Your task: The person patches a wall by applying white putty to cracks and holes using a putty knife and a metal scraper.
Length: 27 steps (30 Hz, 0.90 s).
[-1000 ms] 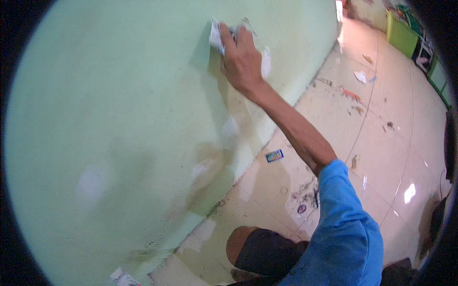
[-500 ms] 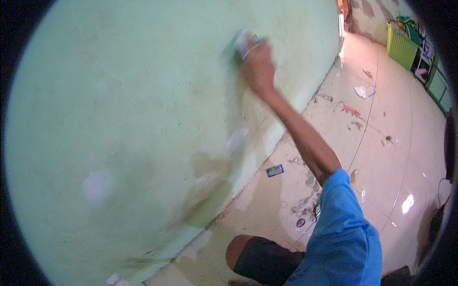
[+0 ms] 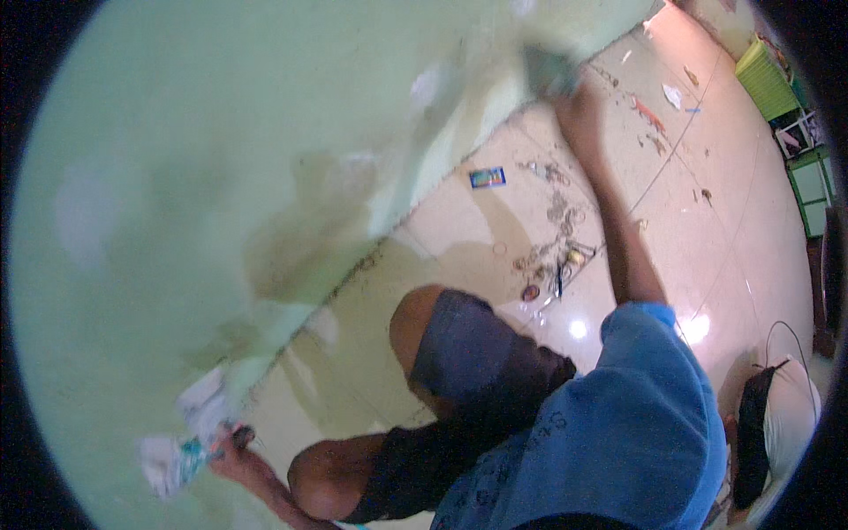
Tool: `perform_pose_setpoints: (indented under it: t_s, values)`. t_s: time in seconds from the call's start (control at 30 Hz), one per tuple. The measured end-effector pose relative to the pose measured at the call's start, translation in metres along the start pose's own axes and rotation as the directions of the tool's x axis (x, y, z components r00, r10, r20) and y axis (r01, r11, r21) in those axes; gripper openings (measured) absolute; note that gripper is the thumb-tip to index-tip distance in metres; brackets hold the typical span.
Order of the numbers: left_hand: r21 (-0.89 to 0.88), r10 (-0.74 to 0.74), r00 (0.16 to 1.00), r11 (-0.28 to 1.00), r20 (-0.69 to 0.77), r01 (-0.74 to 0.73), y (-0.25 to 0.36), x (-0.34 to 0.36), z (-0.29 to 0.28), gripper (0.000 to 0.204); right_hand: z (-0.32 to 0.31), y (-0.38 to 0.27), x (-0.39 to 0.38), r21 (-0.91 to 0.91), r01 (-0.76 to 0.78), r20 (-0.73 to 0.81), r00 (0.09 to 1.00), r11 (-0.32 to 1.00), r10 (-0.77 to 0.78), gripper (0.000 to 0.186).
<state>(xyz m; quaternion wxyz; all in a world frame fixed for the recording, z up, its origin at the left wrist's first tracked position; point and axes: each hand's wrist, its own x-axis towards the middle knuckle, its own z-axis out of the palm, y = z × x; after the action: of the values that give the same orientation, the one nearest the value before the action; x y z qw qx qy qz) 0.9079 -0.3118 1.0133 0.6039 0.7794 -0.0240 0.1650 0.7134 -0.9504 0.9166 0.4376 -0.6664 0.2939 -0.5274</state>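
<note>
My right hand (image 3: 570,99) reaches far ahead to the foot of the pale green wall (image 3: 265,115), smeared by motion. Its fingers look closed round a dark grey-green blurred thing (image 3: 546,71), whose kind I cannot make out. At the lower left, close to the wall's base, my left hand (image 3: 231,449) is closed on a white and green packet (image 3: 168,464), limp and crumpled. Another white piece (image 3: 208,402) sticks up beside it against the wall; whether it is the same packet I cannot tell. Pale patches (image 3: 84,212) mark the wall.
Dirt and litter lie on the glossy tiled floor (image 3: 707,221): a small blue card-like packet (image 3: 487,177), an orange toy-like strip (image 3: 649,115), a white scrap (image 3: 672,95). A lime-green basket (image 3: 767,79) stands far right. A white and black object (image 3: 782,424) is near right.
My right hand has come down from high on the wall to its foot. The view has tilted lower, and my left hand with the white and green packet has come into sight.
</note>
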Motion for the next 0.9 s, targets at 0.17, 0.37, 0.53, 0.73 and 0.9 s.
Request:
perform_pose_setpoints:
  t_s: [0.17,0.37,0.53,0.73,0.9]
  values:
    - [-0.069,-0.103,0.893,0.987,0.439,0.148,-0.021,-0.026,0.087,0.031,0.063,0.064,-0.218,-0.26,-0.528,0.589,0.577,0.809,0.566,0.048]
    - [-0.09,-0.236,0.602,0.884,0.763,0.46,-0.077,-0.079,0.17,0.026,0.081,0.048,-0.244,-0.461,-0.241,0.462,0.757,0.854,0.462,0.044]
    - [-0.282,-0.06,0.468,0.727,0.882,0.626,-0.085,-0.126,0.221,0.02,0.055,-0.039,-0.254,-0.193,-0.648,0.825,0.3,0.737,0.479,0.037]
    - [-0.319,-0.049,0.468,0.669,0.882,0.671,-0.061,-0.133,0.242,0.022,0.078,-0.078,-0.255,0.061,-0.784,0.817,0.395,0.618,0.42,0.027]
    - [-0.277,0.055,0.387,0.79,0.92,0.547,-0.072,-0.137,0.248,0.032,0.072,-0.079,-0.227,-0.029,-0.689,0.622,0.555,0.724,0.552,0.026]
